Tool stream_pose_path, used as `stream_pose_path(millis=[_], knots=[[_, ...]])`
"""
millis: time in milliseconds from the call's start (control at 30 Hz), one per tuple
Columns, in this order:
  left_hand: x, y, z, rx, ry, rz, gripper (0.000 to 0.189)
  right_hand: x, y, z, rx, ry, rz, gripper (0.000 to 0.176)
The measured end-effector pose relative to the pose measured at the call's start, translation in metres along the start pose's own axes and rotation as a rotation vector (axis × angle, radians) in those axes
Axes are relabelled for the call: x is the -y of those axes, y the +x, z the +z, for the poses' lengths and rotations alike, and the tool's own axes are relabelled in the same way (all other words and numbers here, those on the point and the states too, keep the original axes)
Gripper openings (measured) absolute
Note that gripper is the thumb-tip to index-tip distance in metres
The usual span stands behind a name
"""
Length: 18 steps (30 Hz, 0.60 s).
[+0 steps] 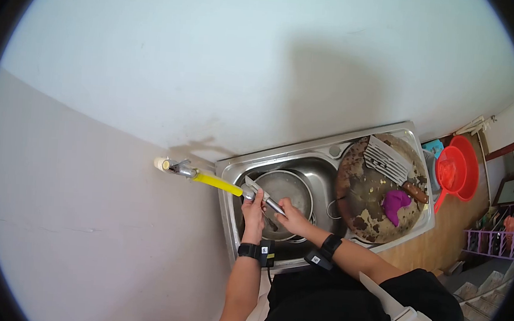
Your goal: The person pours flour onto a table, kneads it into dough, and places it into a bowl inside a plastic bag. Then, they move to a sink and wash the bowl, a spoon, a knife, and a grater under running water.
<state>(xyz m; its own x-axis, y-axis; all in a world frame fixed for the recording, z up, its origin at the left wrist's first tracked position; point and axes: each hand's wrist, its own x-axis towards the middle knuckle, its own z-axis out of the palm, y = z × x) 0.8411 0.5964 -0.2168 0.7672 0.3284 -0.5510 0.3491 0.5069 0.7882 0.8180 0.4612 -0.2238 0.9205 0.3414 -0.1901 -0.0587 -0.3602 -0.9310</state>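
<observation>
Over the left basin of a steel sink (pixel 226 203), my left hand (pixel 253 211) is closed at the blade end of a metal-handled utensil, near the end of the yellow hose. My right hand (pixel 293 217) is closed round the dark end of the handle of this utensil (pixel 273 206). The yellow hose (pixel 219 183) runs from the wall tap (pixel 180 167) to a metal nozzle (pixel 248 193) beside my left fingers. Below my hands, a round metal pan (pixel 290 190) lies in the basin. The utensil's exact shape is partly hidden by my fingers.
A worn round board (pixel 364 198) covers the sink's right side. On it lie a slotted spatula (pixel 388 161) and a purple cloth (pixel 394 206). Red plastic basins (pixel 471 169) and a purple rack (pixel 492 242) stand farther right. The wall rises behind and left of the sink.
</observation>
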Motion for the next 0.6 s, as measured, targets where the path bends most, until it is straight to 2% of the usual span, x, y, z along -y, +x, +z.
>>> stream_pose_path(millis=[167,300,367,400,433,500,567,600], knots=[[-0.009,0.001,0.008,-0.07,0.073,0.032,0.017,-0.001,-0.009,-0.013,-0.018,-0.005,-0.09,0.03],[-0.009,0.02,0.0,-0.073,-0.008,-0.009,0.018,0.001,-0.022,-0.028,0.029,-0.022,-0.043,0.036],[-0.004,0.04,-0.007,0.014,-0.193,-0.095,0.011,0.004,-0.031,-0.041,-0.029,-0.011,0.057,0.04],[-0.005,0.046,-0.011,0.116,-0.177,-0.153,0.009,0.001,-0.035,-0.048,-0.039,-0.013,0.063,0.04],[-0.003,0.053,-0.011,0.125,-0.177,-0.161,0.009,-0.002,-0.038,-0.058,-0.094,-0.042,0.07,0.038],[-0.016,0.047,0.005,0.04,-0.102,-0.325,0.012,-0.006,-0.04,-0.071,-0.153,-0.075,0.081,0.037],[-0.013,0.045,0.011,0.042,-0.066,-0.316,0.017,-0.008,-0.037,-0.082,-0.196,-0.01,0.093,0.034],[-0.011,0.043,0.01,0.171,-0.101,-0.312,0.018,-0.013,-0.031,-0.083,-0.169,-0.09,0.0,0.033]])
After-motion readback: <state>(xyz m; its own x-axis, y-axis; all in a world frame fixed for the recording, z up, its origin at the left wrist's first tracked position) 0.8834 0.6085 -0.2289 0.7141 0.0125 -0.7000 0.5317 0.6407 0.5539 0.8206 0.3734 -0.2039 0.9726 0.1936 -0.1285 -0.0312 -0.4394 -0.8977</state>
